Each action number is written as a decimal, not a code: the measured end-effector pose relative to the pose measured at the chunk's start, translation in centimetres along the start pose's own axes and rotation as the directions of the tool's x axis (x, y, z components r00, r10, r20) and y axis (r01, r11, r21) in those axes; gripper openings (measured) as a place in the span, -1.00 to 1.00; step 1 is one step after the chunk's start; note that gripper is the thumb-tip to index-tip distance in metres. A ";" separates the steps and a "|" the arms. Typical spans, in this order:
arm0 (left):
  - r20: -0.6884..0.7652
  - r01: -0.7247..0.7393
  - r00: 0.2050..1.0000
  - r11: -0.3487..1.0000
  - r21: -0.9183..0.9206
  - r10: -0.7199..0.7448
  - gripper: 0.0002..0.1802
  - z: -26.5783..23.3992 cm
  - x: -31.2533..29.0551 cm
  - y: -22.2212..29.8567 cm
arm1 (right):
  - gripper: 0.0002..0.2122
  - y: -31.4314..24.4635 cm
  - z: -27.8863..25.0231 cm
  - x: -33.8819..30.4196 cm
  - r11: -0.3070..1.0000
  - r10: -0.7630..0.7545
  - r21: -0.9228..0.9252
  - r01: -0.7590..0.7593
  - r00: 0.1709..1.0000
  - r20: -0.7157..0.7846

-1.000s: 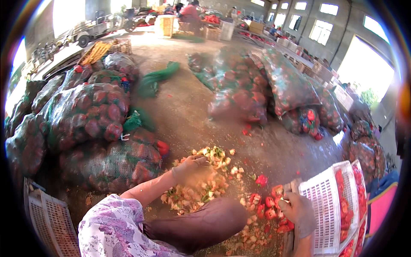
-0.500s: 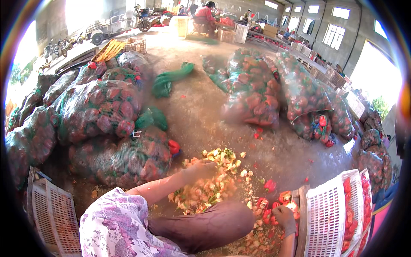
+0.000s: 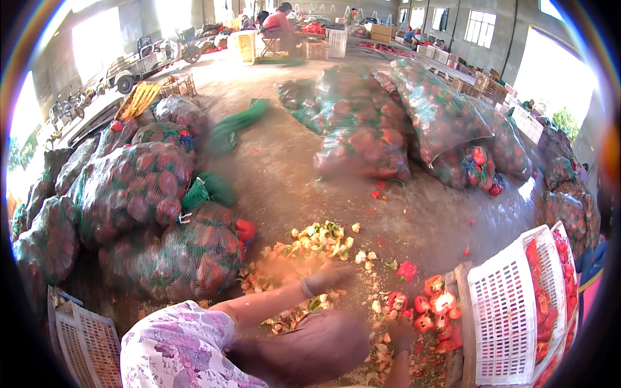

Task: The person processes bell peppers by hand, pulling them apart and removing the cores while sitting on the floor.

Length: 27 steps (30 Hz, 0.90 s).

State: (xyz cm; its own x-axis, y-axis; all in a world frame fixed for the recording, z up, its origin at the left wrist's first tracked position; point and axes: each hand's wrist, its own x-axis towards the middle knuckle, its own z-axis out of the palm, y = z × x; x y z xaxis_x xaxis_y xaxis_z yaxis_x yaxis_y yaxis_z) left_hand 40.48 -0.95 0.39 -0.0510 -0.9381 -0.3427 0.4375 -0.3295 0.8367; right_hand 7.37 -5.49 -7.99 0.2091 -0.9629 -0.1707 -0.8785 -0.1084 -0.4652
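Observation:
My left hand (image 3: 328, 277) reaches over the near side of a heap of pale yellow-green pepper cores (image 3: 320, 240) on the floor. It is smeared by motion, so its fingers and anything in them cannot be made out. Low at the right, my right hand (image 3: 400, 333) is dark and blurred, just left of a pile of cut red peppers (image 3: 442, 304). Whether it holds something is unclear. More core scraps (image 3: 378, 352) lie below that hand, beside my bent knee (image 3: 310, 349). A single red pepper (image 3: 406, 270) rests farther off.
White plastic crates (image 3: 501, 317) with red pepper pieces stand at my right, another crate (image 3: 87, 339) at my left. Green mesh sacks of red peppers (image 3: 145, 181) are heaped on the left, more sacks (image 3: 362, 129) ahead. An empty green net (image 3: 239, 123) lies between. People work far back.
The view has turned slightly right. My left hand has moved right and nearer over the cores. My right hand has moved left, off the cut red peppers.

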 end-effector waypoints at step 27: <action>-0.128 0.277 0.946 0.948 -0.156 -0.298 -0.71 -1.1 6.3 -6.9 | -0.44 1.8 0.1 21.3 0.968 -0.219 -0.163 0.190 0.957 -0.188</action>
State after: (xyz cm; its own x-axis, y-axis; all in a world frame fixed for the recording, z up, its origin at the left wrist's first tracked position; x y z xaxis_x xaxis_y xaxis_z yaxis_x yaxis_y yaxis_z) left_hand 38.12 -4.45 -7.96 -0.0634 -0.7757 -0.6280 0.5405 -0.5556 0.6317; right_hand 10.29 -26.13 -12.59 0.3123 -0.9445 0.1017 -0.8810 -0.3280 -0.3410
